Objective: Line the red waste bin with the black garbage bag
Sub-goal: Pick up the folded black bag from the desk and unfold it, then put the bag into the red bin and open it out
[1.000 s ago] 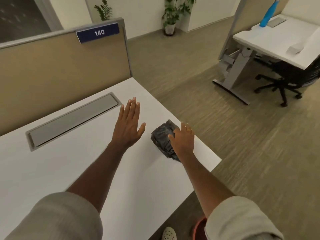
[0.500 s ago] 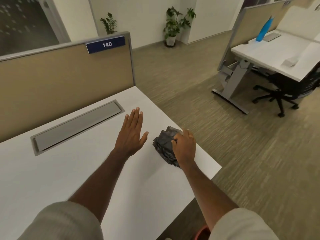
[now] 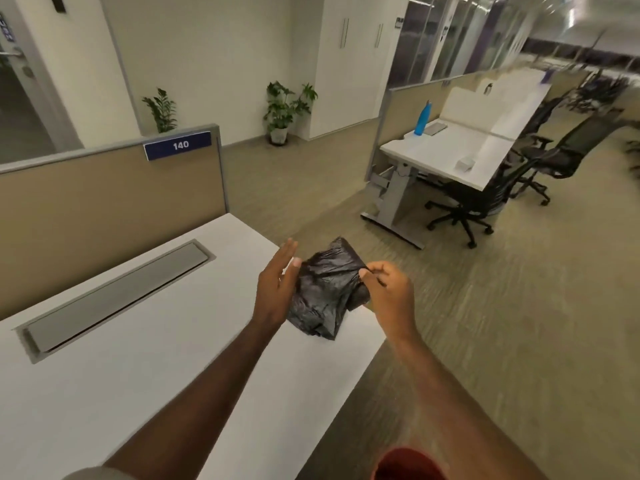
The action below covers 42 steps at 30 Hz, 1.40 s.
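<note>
Open-plan office space with a tan carpet surrounds a white desk in the foreground.

At the right hand, the thumb and fingertips are pinched together on a fold of the black garbage bag, near its upper right edge, and the rest of the fingers curl inward. The bag is crumpled into a loose bundle, lifted off the desk and hanging between the two hands over the desk's far right corner; its lowest fold dangles just above the white top. The left hand stands edge-on beside the bag's left side, fingers straight and held close together, thumb tip against the plastic; whether the palm grips the bag I cannot tell. Both bare forearms reach up from the bottom of the view, and a pale sleeve shows at the lower left.

A grey cable cover is set flush in the desk, which backs onto a beige partition carrying a blue plate marked 140. The red waste bin sits on the floor at the bottom edge, only its rim showing, just right of the desk and below the right forearm. Farther off stand a second white desk with a blue bottle, black office chairs and two potted plants.
</note>
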Motion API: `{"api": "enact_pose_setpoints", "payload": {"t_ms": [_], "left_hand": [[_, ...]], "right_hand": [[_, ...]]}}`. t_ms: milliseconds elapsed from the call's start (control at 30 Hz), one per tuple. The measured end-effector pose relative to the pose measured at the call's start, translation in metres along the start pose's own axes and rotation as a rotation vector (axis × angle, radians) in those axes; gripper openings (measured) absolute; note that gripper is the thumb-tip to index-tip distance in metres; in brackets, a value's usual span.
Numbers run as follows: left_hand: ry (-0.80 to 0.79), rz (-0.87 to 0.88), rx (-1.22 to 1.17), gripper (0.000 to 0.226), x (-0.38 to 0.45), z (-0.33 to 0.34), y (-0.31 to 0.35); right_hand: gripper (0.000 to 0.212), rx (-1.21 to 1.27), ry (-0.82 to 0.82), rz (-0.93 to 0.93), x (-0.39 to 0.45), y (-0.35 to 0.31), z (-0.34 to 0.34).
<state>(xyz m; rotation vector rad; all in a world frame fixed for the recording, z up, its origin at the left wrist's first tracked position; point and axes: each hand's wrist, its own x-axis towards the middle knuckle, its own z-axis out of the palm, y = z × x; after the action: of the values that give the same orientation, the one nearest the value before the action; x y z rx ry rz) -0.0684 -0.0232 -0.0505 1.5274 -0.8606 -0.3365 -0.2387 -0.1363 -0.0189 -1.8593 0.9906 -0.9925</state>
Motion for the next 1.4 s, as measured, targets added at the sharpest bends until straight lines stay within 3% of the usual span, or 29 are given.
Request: {"api": "enact_pose_setpoints", "payload": {"t_ms": [133,267,333,433,567,733,900,1100,1267,1333,1400], "left_hand": [[-0.213,-0.146,-0.332,0.065,-0.032,0.037,0.037],[-0.421,-0.214,-0.442,0.032,-0.060,0.087,0.056],[-0.477,-0.229,-0.413,0.032,-0.074,0.114,0.061],[-0.504,-0.283,-0.396,0.022,-0.093,0.156,0.064],[-0.440,-0.307,-0.311,0.047,-0.117,0.212,0.060],[-0.246,-0.292,-0.085,0.064,-0.142,0.270,0.033],[-0.075,-0.402,-0.125,0.060,-0.171,0.318,-0.009],[-0.195,-0.426,-0.082,0.059,-0.215,0.377,-0.091],[-0.303,-0.411,-0.126,0.055,-0.254,0.424,-0.177],[-0.358,-0.405,-0.130,0.057,-0.268,0.441,-0.215],[-0.436,-0.425,-0.165,0.056,-0.281,0.454,-0.252]], "right_hand": [[0.006,0.213,0.123,0.068,-0.023,-0.016,-0.073],[0.010,0.260,0.270,0.176,-0.039,0.001,-0.139],[0.016,0.237,0.344,0.220,-0.047,0.017,-0.169],[0.015,0.207,0.428,0.267,-0.058,0.052,-0.211],[0.009,0.171,0.449,0.331,-0.074,0.110,-0.255],[0.011,0.053,0.349,0.350,-0.093,0.192,-0.291],[0.021,-0.080,0.171,0.352,-0.124,0.281,-0.295],[0.020,-0.223,0.027,0.459,-0.165,0.392,-0.273],[0.021,-0.015,0.230,0.390,-0.189,0.433,-0.251],[0.024,0.056,0.149,0.321,-0.192,0.440,-0.241],[0.025,-0.013,-0.039,0.299,-0.199,0.456,-0.228]]}}
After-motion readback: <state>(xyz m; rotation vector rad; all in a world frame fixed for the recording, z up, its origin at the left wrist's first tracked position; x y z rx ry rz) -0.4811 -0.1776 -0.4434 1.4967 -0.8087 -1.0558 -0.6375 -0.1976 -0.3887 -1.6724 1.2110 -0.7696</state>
